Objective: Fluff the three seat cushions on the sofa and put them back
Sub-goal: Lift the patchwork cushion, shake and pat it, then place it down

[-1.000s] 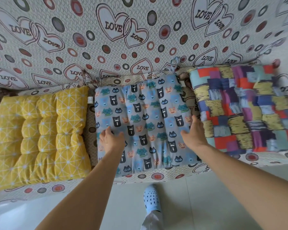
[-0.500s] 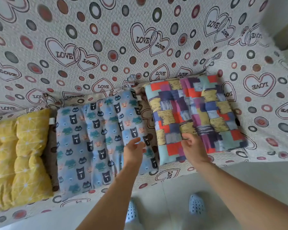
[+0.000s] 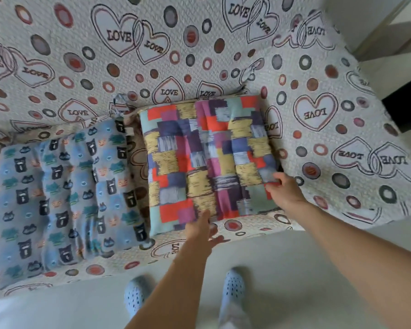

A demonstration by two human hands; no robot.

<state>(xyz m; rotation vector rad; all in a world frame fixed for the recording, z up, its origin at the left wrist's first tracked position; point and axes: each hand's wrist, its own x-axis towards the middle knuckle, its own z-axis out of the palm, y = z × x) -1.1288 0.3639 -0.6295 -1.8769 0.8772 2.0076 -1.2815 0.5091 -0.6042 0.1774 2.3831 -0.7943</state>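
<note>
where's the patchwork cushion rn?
Head view, right of centre: the patchwork cushion lies on the sofa seat, beside the cat-print cushion, with the right hand at its near right corner.

Home living room: sofa under "LOVE" heart cover, seat cushions, tiled floor.

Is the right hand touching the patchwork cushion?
Touching. The head view shows the right hand pinching the near right edge of the patchwork cushion, the fabric bunched under its fingers.
</note>
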